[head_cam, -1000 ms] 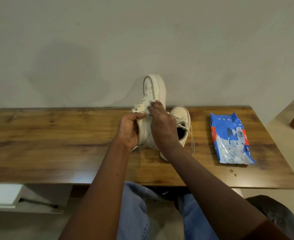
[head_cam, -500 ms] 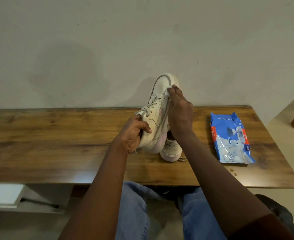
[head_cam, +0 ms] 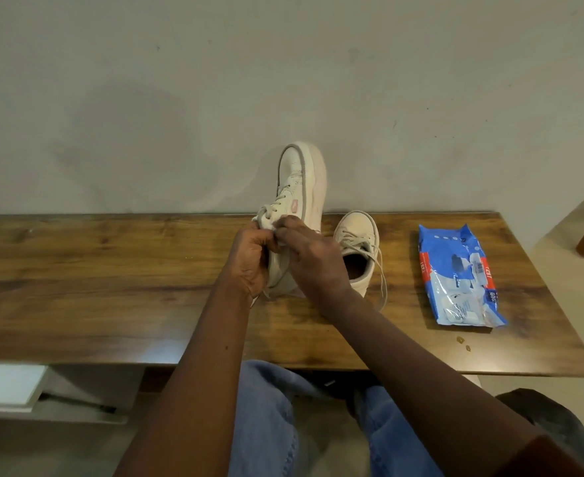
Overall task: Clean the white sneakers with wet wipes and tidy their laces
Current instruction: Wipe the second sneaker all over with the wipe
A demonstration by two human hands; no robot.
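Mid-frame, the left hand (head_cam: 249,261) gripped a smooth white sneaker (head_cam: 302,180) toe-up; the right hand (head_cam: 314,266) pinched a crumpled wipe (head_cam: 269,228) at its laces (head_cam: 277,204). Rightward on the grained wooden table (head_cam: 111,287) lay the second sneaker (head_cam: 359,235), loose-laced, then a glossy blue wipes pack (head_cam: 459,277).

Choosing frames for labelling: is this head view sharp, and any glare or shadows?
Head view: raised sneaker slightly blurred at the toe; wipes pack sharp, faintly shiny; glare on the table near its front edge; soft shadow on the wall beside the sneaker.
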